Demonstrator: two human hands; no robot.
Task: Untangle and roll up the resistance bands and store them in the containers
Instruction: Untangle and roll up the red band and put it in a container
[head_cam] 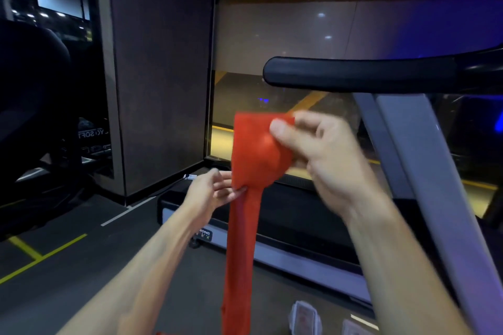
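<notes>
A flat red resistance band [242,239] hangs straight down in front of me, its top end spread wide at chest height. My right hand [318,152] pinches that top end between thumb and fingers, the thumb lying on the near face. My left hand [215,190] pinches the band lower down, where it narrows into a strip. The strip runs down out of the bottom of the frame. Two clear containers [304,317] stand on the floor at the bottom right, partly cut off by the frame edge.
A treadmill [285,228] stands ahead and to the right, with its black handrail [367,75] above my hands and a grey upright [424,171] beside my right arm. A brown pillar [160,76] rises at the left. Yellow lines [40,257] mark the dark floor.
</notes>
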